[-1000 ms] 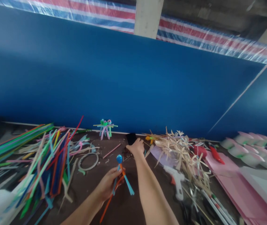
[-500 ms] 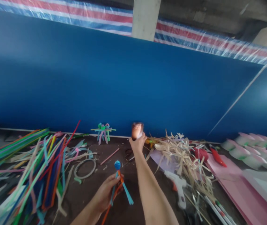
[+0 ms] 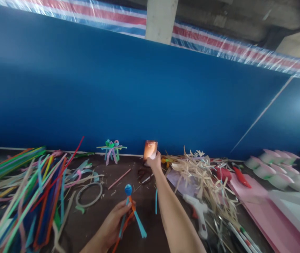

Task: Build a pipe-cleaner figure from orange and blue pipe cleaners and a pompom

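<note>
At bench level, my left hand [image 3: 110, 225] is closed around a pipe-cleaner figure [image 3: 132, 216], its fingers curled firmly on the stem below a blue ball head, with orange and teal strips hanging down. My right hand [image 3: 153, 163] is raised at arm's length, fingers wrapped around the lower end of a smartphone [image 3: 150, 150], held upright with its screen lit. Beneath them lies a dark worktable [image 3: 150, 219] bearing scissors [image 3: 143, 176]. To the left sits a heap of colored pipe cleaners [image 3: 41, 196]; to the right, a hot glue gun [image 3: 198, 214], dried straw strips [image 3: 205, 186] and pink sheets [image 3: 255, 203]. At the far edge stands a small finished pipe-cleaner figure [image 3: 111, 151], against a blue wall [image 3: 139, 88] topped by striped tarpaulin [image 3: 234, 49].
</note>
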